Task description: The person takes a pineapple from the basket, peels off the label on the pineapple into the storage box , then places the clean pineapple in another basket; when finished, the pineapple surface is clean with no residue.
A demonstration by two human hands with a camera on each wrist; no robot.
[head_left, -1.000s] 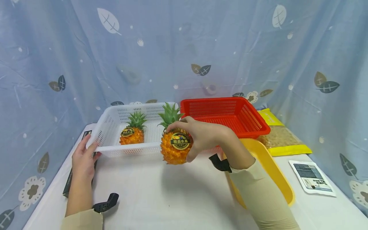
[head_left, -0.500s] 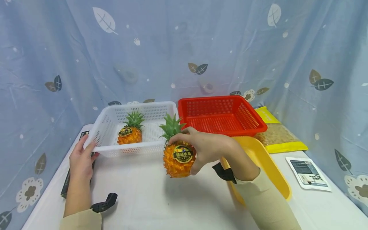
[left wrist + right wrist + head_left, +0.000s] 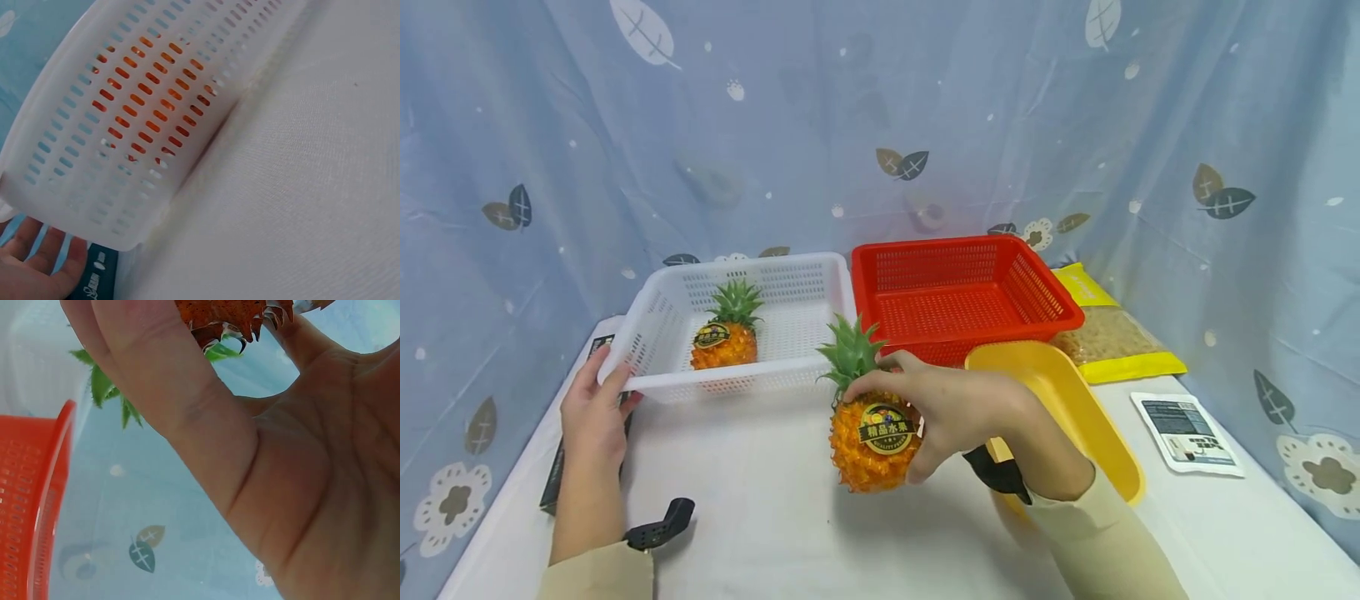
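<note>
1. Above the table (image 3: 737, 483), my right hand (image 3: 958, 408) curls round a pineapple (image 3: 857, 454), likely so it won't slip.
2. Further left, my left hand (image 3: 593, 417) grips the white basket (image 3: 790, 368), maybe to steady it.
3. Inside is another pineapple (image 3: 730, 346).

Dressed in Beige and Black

The person wears a plain beige long sleeve of soft-looking fabric on the left arm (image 3: 598, 571) and a matching beige right sleeve (image 3: 1101, 533), its edge lightly wrinkled. Strapped at the left wrist is an angled black plastic fitting (image 3: 662, 525), its flat base pricked with small holes and its end a stubby rounded barrel. A smooth, curved black wrist piece (image 3: 997, 472) sits at the right (mostly hidden behind the forearm). The bare right hand (image 3: 300, 469) shows deep creases across the palm.
</note>
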